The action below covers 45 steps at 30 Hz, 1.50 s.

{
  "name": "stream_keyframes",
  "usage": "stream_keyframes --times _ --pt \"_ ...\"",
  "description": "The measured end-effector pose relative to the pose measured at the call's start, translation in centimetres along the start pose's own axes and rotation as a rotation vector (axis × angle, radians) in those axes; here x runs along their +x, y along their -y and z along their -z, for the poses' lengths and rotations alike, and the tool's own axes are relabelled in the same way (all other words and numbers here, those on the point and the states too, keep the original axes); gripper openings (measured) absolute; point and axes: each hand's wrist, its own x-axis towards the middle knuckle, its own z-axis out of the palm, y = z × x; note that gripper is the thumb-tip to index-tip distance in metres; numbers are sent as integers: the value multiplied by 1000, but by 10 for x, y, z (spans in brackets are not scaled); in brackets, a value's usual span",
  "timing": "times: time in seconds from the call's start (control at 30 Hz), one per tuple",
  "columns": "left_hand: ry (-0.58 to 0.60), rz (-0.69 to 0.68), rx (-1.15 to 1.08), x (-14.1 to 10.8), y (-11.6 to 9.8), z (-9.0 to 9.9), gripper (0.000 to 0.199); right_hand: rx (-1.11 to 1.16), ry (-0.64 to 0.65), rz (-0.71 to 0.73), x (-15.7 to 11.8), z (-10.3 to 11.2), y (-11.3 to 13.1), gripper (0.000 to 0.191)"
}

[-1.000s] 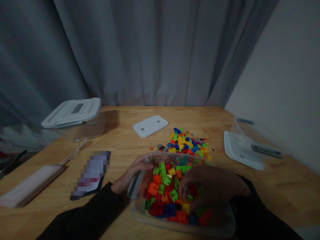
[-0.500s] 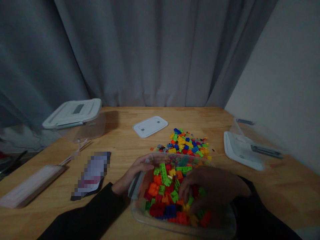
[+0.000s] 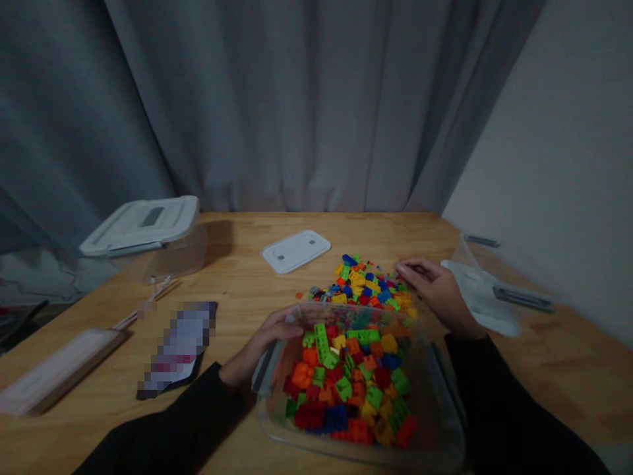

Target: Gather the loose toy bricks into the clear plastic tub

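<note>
A clear plastic box stands near the table's front edge with many coloured bricks inside. My left hand grips its left rim near the back corner, thumb on top. Behind the box lies a heap of smaller mixed bricks. At the right edge of this heap is my right hand, its thumb and fingers drawn together; whether anything sits between the fingertips is too small to tell.
A white lid lies behind the heap. On the left are a lidded box, a phone and a pale pink case. Another clear box lies tipped beside a white lid on the right.
My right hand has left the bricks inside the box and moved up and away to the right edge of the heap. My left hand stays on the rim.
</note>
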Motion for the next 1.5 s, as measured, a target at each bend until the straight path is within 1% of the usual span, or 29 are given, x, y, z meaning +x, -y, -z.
stream_keyframes --times 0.1,0.13,0.2,0.27,0.33,0.47,0.63,0.83,1.0,1.2,1.33,1.5 --pt "5 10 1 0 1 2 54 -183 37 11 17 0 -32 34" --pt "8 7 -1 -1 1 2 53 -226 46 14 19 -1 -43 34" --pt "18 5 -3 -1 1 2 53 -342 75 65 19 -2 -62 32" --pt "25 5 -4 -1 0 1 53 -442 99 126 16 -3 -74 29" --pt "34 6 -1 -1 -1 0 53 -501 128 163 12 -3 -81 26" --pt "42 -11 5 0 -2 0 53 -543 186 161 9 0 -84 24" --pt "-13 -3 30 -1 -4 -2 50 -546 245 145 9 6 -86 27" --pt "3 -16 -15 -1 -3 -6 52 -535 280 117 8 7 -84 24" --pt "39 -27 -46 1 -3 -8 53 -528 284 124 7 6 -83 23" --pt "26 -21 10 0 -3 -3 51 -520 277 111 6 6 -78 22" --pt "23 -1 7 -1 -1 0 53 -519 256 107 6 7 -76 21" --pt "20 -11 8 0 -4 -5 50 -519 256 102 6 7 -77 22"
